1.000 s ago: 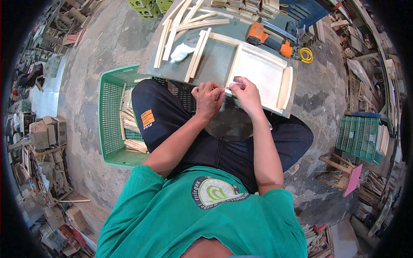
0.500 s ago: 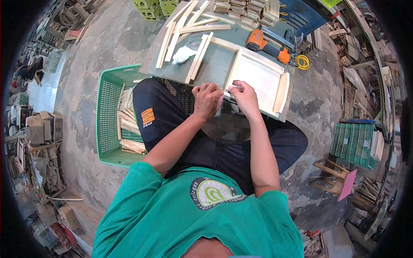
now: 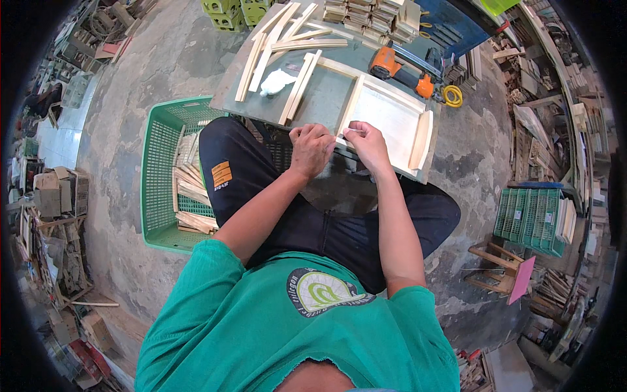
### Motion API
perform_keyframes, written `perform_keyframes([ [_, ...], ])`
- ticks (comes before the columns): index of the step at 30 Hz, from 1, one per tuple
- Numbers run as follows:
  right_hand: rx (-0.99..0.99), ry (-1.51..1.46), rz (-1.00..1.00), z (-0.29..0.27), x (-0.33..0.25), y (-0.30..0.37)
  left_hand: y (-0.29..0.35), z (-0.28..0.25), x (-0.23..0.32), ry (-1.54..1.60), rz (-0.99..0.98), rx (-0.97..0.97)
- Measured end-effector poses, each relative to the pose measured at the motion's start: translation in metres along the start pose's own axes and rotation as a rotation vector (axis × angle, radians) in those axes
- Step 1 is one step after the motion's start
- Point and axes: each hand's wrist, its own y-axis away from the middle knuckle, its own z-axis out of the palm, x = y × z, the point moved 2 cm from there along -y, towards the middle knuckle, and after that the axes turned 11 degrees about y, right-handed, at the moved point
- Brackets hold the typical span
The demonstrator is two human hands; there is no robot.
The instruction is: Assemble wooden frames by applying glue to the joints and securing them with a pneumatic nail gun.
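Note:
At the near edge of the worktable, my left hand point(image 3: 311, 150) is closed, fingers curled, just left of the near-left corner of a shallow wooden tray-like frame point(image 3: 421, 140) with a white panel inside. My right hand point(image 3: 367, 145) pinches at that same corner, thumb and fingertips together. The two hands nearly meet there. Whatever lies between their fingers is too small or hidden to name. Left of the frame lies a pair of wooden strips point(image 3: 300, 88), and beyond it a white crumpled lump point(image 3: 277, 82).
An orange nail gun point(image 3: 385, 63) with a coiled yellow hose point(image 3: 452, 95) lies at the table's far right. Loose strips point(image 3: 264, 49) and stacked wood pieces point(image 3: 366, 14) fill the far side. A green basket point(image 3: 151, 189) of wood offcuts stands left of my leg; green crates point(image 3: 528, 215) stand right.
The whole view has shifted slightly. Both hands stay at the frame's corner, with small finger movements; the frame and tools keep their places on the table.

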Motion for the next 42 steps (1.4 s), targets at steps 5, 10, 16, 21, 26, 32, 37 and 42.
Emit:
perform_keyframes([
  [5,0.001,0.011,0.006,-0.001,0.004,-0.001,-0.001,0.0,0.0,0.019,0.018,-0.002],
  [10,-0.002,0.003,-0.003,0.0,0.001,0.001,-0.001,0.0,-0.004,0.074,-0.02,-0.012],
  [16,-0.008,0.016,-0.016,-0.003,-0.001,0.004,-0.002,-0.001,0.0,0.066,-0.025,-0.001],
  [21,-0.002,0.013,-0.005,-0.003,-0.003,0.006,-0.002,0.0,0.0,0.056,-0.009,-0.008],
  [26,-0.003,0.025,0.024,-0.004,-0.012,0.011,0.0,0.0,0.0,0.096,-0.001,0.014],
  [32,0.016,0.023,-0.01,-0.001,0.0,0.005,-0.001,0.001,0.0,0.102,-0.009,-0.001],
  [37,0.006,0.023,0.0,-0.001,-0.003,0.006,0.0,0.0,0.001,0.109,-0.013,-0.011],
  [42,0.014,0.04,-0.008,-0.001,-0.001,0.005,0.0,0.0,0.001,0.141,-0.046,-0.014],
])
